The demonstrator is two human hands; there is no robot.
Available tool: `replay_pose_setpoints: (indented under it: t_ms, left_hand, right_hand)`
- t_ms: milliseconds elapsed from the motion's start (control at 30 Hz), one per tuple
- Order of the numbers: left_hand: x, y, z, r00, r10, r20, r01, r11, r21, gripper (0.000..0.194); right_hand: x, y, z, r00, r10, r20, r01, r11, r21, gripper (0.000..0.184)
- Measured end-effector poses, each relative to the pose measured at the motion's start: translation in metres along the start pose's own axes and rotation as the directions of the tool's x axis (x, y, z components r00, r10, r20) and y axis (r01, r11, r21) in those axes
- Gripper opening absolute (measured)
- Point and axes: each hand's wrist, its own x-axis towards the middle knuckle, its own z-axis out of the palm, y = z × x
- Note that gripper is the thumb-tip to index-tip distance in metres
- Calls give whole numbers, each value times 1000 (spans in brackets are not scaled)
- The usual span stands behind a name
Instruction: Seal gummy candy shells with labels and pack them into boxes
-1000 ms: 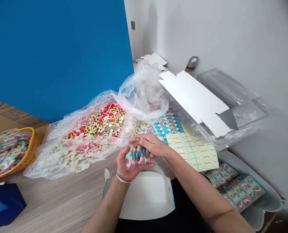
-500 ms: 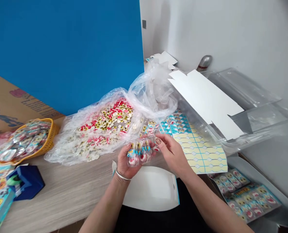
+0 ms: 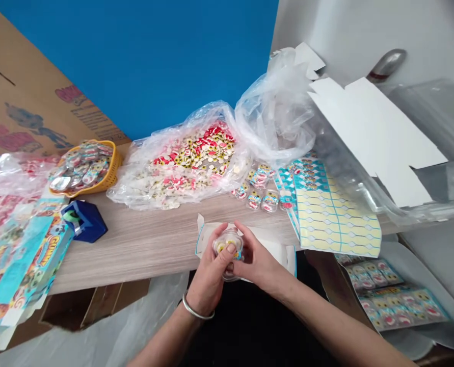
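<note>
Close to my body, a clear plastic candy pack (image 3: 224, 243) with yellow-eyed pieces inside sits between both hands. My left hand (image 3: 208, 272) is closed around it, its thumb pressed on the front. From the other side my right hand (image 3: 258, 262) grips its edge with curled fingers. How many packs lie in the hands is partly hidden by the fingers. Beneath them rests an unfolded white carton (image 3: 278, 252) with blue edges. More small packs (image 3: 270, 201) of the same kind lie on the table just beyond it.
A plastic bag (image 3: 173, 186) of loose red and yellow gummies lies behind. To the left are a yellow basket (image 3: 115, 165) of packs, a blue tape dispenser (image 3: 92, 224) and printed cartons (image 3: 45, 250). Label sheets (image 3: 337, 224), white card (image 3: 375, 132) and a box of packs (image 3: 406, 306) are right.
Both hands have drawn in toward my body, and the row of packs fanned in my left hand is now gathered between both hands. The view has shifted, showing loose packs on the table.
</note>
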Motion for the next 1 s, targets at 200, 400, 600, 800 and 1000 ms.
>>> replay_pose_setpoints:
  t_ms: [200,400,600,800,1000]
  left_hand:
    - [2,20,-45,858,486,-168,-409,843,349,52]
    - [40,-6,-81,907,325,-269,-235,919,316,33]
    - [28,-39,-67,890,327,-316,-276,941,197,33]
    - [30,-41,-66,875,361,-323,-284,922,261,34]
    - [33,-35,-66,896,306,-323,-264,950,167,39]
  right_hand:
    - [-1,-2,-6,993,120,-25,-118,990,72,92]
    - [20,11,-4,974,199,-105,-203,979,-29,80]
    - [45,34,24,964,144,-225,-199,949,-244,84]
    - [47,22,36,985,-108,-134,-69,463,-884,59]
    - [53,8,15,995,48,-90,-102,474,-874,42]
